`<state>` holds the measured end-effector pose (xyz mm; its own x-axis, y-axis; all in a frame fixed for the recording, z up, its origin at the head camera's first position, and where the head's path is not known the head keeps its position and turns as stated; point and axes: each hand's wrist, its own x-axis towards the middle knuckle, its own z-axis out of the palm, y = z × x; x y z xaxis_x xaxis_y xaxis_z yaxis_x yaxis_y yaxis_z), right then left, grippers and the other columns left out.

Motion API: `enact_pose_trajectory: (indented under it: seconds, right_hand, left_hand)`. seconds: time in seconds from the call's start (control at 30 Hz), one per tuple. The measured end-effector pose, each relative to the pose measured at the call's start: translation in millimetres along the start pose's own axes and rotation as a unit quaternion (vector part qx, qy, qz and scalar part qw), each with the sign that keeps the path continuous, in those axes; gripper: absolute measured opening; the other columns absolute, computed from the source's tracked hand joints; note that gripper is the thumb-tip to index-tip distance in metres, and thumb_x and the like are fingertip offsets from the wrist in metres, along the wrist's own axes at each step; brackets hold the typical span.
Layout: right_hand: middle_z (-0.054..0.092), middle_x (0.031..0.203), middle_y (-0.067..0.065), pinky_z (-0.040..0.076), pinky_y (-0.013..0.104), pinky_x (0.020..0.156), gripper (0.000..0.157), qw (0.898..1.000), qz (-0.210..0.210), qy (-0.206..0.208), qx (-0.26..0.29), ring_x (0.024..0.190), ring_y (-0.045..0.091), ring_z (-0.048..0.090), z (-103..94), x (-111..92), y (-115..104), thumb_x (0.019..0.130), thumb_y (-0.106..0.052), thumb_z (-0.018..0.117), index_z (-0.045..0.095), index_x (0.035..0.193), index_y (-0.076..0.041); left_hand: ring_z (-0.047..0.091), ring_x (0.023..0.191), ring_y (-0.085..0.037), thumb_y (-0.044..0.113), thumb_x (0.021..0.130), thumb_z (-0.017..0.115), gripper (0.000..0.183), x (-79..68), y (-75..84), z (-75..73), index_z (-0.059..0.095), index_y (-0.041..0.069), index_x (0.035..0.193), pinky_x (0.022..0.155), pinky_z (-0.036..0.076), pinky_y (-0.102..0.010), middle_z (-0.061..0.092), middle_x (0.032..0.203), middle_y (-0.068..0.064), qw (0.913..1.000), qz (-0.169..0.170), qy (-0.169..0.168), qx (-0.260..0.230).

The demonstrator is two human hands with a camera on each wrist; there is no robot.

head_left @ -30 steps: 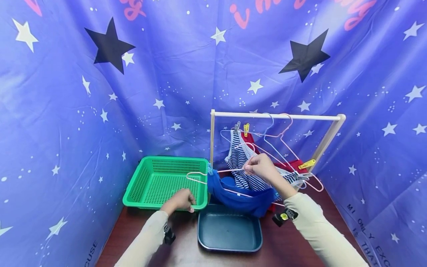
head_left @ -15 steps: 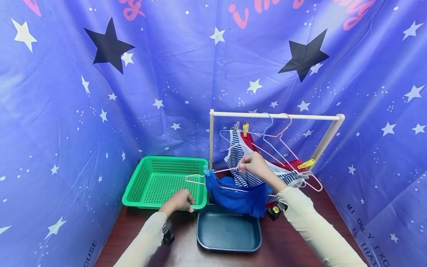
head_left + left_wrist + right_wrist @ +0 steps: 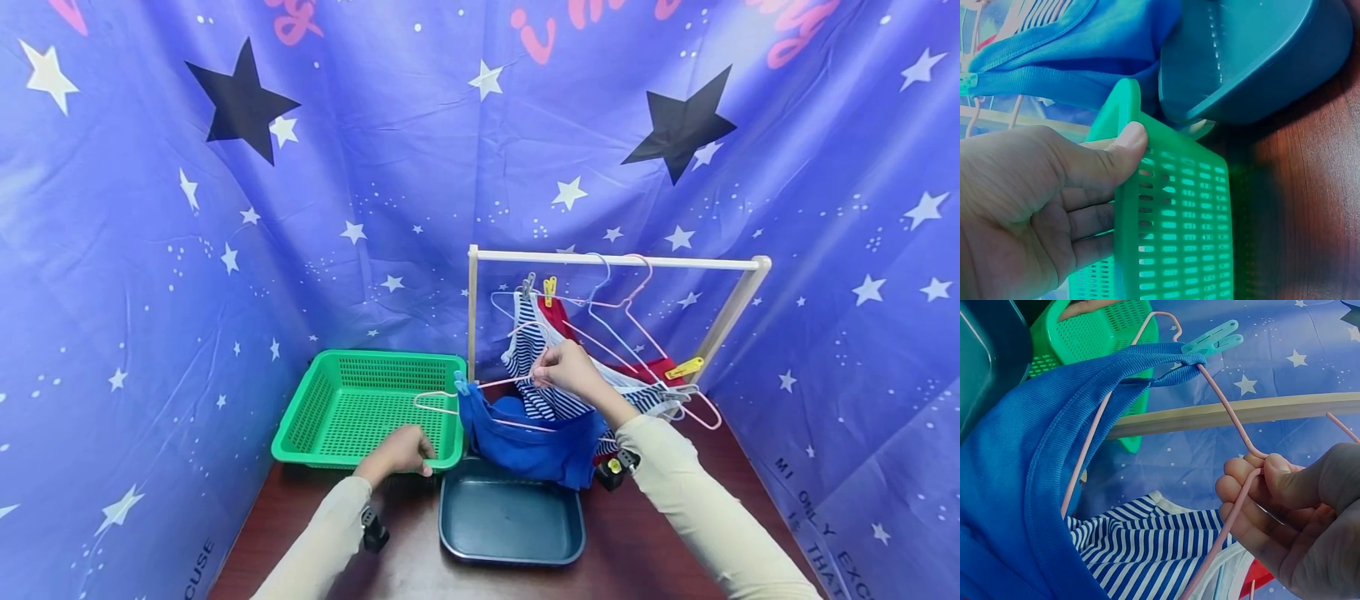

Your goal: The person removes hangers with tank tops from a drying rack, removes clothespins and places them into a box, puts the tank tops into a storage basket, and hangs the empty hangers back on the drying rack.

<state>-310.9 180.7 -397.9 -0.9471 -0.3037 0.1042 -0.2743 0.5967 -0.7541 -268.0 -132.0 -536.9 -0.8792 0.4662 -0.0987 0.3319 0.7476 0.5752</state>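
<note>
Bright head view, cool wrist views

The head view is brightly lit, with pale sheen on the curtain (image 3: 420, 167) toward nine and one o'clock and glare on the table (image 3: 408, 558) near six. The left wrist view has a blue-green cast and soft detail; shadow lies at four o'clock beside the green basket (image 3: 1179, 206). The right looks dimmer.

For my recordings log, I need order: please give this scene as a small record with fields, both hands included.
Left grip: on the rim of green basket
Right grip: pinches pink hanger
On that hanger: blue garment, clipped by light-blue clothespin
Rack: pale wooden, with blue hanger and another pink hanger hooked on
Other clothes: striped garment, red garment
Tray: dark teal, right of basket, on brown table
Backdrop: blue curtain with stars
</note>
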Motion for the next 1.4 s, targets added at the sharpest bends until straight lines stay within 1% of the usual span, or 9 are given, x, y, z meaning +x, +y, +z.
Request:
enact_pose_trajectory:
  seconds: [0.2,0.3,0.5,0.6,0.7,0.83,0.93,1.17,1.4]
  right_hand:
    - [0.073,0.072,0.019,0.051,0.017,0.06,0.014,1.0,-0.004,-0.002,0.011,0.062,0.007,0.062,0.0,2,0,0.089,0.006,0.069,0.074,0.078,0.014]
    - [0.073,0.071,0.018,0.049,0.017,0.06,0.015,1.0,-0.004,-0.006,0.013,0.061,0.007,0.06,0.8,3,0,0.089,0.006,0.069,0.074,0.078,0.014]
    - [0.072,0.073,0.017,0.052,0.019,0.06,0.015,0.999,0.018,-0.019,0.035,0.063,0.011,0.063,2.7,5,3,0.091,0.006,0.067,0.072,0.08,0.016]
    - [0.072,0.073,0.017,0.053,0.019,0.061,0.014,0.998,0.029,-0.025,0.045,0.063,0.012,0.063,3.5,6,4,0.091,0.007,0.067,0.071,0.082,0.017]
    - [0.071,0.07,0.014,0.051,0.019,0.059,0.014,0.998,0.028,-0.031,0.056,0.062,0.01,0.06,4.6,6,4,0.091,0.008,0.066,0.07,0.084,0.019]
    - [0.069,0.068,0.013,0.047,0.017,0.056,0.014,0.996,0.016,-0.04,0.074,0.061,0.008,0.056,6.3,7,5,0.09,0.01,0.065,0.068,0.083,0.022]
    - [0.068,0.067,0.012,0.044,0.017,0.054,0.014,0.996,0.005,-0.046,0.076,0.059,0.007,0.053,7.3,8,4,0.09,0.011,0.065,0.068,0.082,0.022]
    - [0.069,0.065,0.012,0.039,0.017,0.051,0.014,0.998,-0.006,-0.046,0.043,0.055,0.003,0.049,7.1,7,2,0.089,0.009,0.066,0.07,0.08,0.019]
    - [0.068,0.063,0.008,0.034,0.016,0.049,0.015,0.998,-0.021,-0.044,0.032,0.054,0.003,0.047,5.9,6,2,0.088,0.01,0.066,0.07,0.075,0.017]
  left_hand:
    - [0.074,0.094,-0.027,0.007,0.079,0.086,0.021,-4.4,3.4,-3.9,0.08,0.001,0.098,0.083,0.06,-0.044,0.079,0.096,-0.011,1.0,0.005,0.0,0.0]
    - [0.074,0.089,-0.024,0.013,0.081,0.085,0.021,-6.5,5.4,-9.3,0.08,0.002,0.098,0.08,0.061,-0.039,0.079,0.095,-0.009,0.9997,0.02,0.016,-0.003]
    - [0.073,0.084,-0.014,0.022,0.086,0.081,0.018,-9.9,19.5,-32.1,0.08,0.009,0.099,0.075,0.059,-0.029,0.079,0.095,-0.005,0.9928,0.048,0.092,-0.059]
    - [0.073,0.084,-0.013,0.021,0.088,0.081,0.016,-10.4,30.6,-43.4,0.08,0.01,0.1,0.075,0.059,-0.026,0.079,0.097,-0.004,0.979,0.043,0.157,-0.122]
    - [0.074,0.087,-0.015,0.02,0.088,0.081,0.019,-9.0,41.1,-51.3,0.079,0.011,0.104,0.077,0.06,-0.026,0.079,0.1,-0.005,0.9568,0.032,0.222,-0.186]
    - [0.075,0.094,-0.021,0.019,0.088,0.081,0.028,-4.6,50.3,-57.3,0.077,0.01,0.113,0.084,0.06,-0.031,0.078,0.109,-0.009,0.9353,0.024,0.264,-0.234]
    - [0.075,0.1,-0.026,0.016,0.088,0.08,0.034,0.8,51.4,-58.8,0.074,0.007,0.121,0.09,0.06,-0.035,0.076,0.114,-0.013,0.9329,0.027,0.256,-0.252]
    - [0.074,0.106,-0.026,0.018,0.089,0.08,0.04,11.9,45.9,-58.4,0.072,0.005,0.125,0.095,0.058,-0.039,0.076,0.117,-0.014,0.933,0.015,0.191,-0.305]
    - [0.075,0.098,-0.019,0.015,0.091,0.077,0.033,19.9,42.9,-55.7,0.073,0.0,0.12,0.088,0.06,-0.033,0.075,0.115,-0.018,0.9216,0.033,0.186,-0.339]
